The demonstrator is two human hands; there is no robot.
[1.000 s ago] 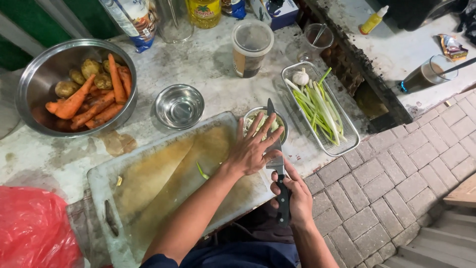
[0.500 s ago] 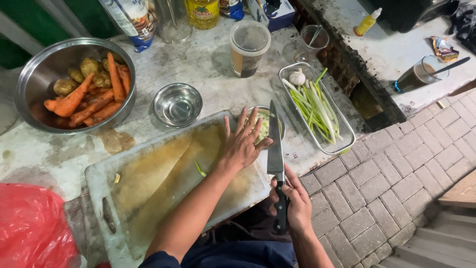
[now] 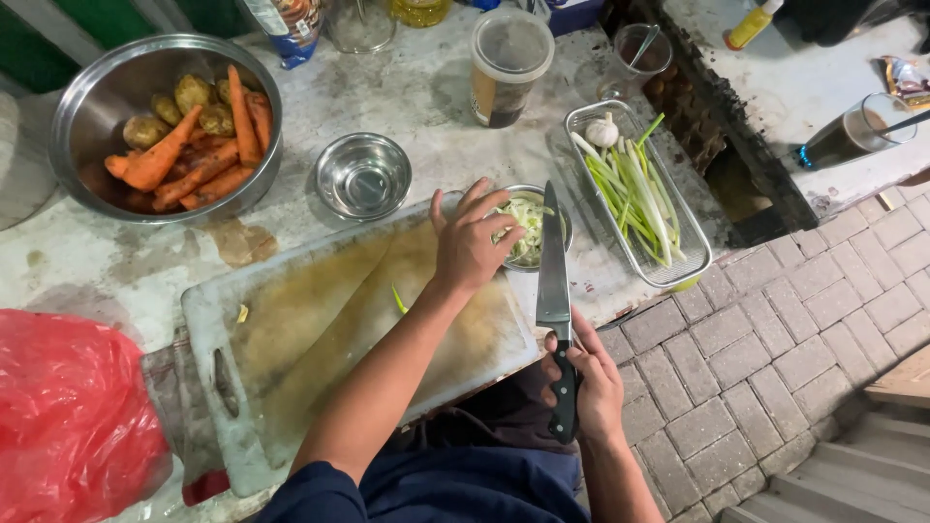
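Fingers [image 3: 463, 205] of the left hand [image 3: 472, 250] are spread open, gripping nothing, over the far right corner of the board [image 3: 320, 320], with their tips at the rim of the small bowl [image 3: 560, 219] of shredded greens. The right hand [image 3: 591, 383] is closed around the black handle of the knife [image 3: 554, 281], held just off the board's right edge, blade pointing away from the body and lying close beside the left wrist.

Findings on risk, as judgement:

- Blade and left hand are near one another. A sideways drift of either could nick the wrist or thumb.
- The knife hangs over the board's edge, above the person's lap and the brick floor [image 3: 775, 339]. A slack grip would drop it there.
- The bowl sits touching the board's far right corner, near the table [image 3: 426, 97] edge. A push from the open hand could tip it and spill the greens.
- The board looks wet and stained, and its near right corner overhangs the table. Downward pressure there could rock or slide it.
- A green scrap [image 3: 398, 298] lies loose at the board's middle; minor.

Beyond the board stand an empty steel bowl [image 3: 363, 175] and a lidded tub [image 3: 508, 66]; to its far left a large bowl [image 3: 87, 107] of carrots and potatoes; to its right a tray [image 3: 678, 261] of spring onions and garlic; to its near left a red bag [image 3: 73, 416]. None is in the blade's reach.
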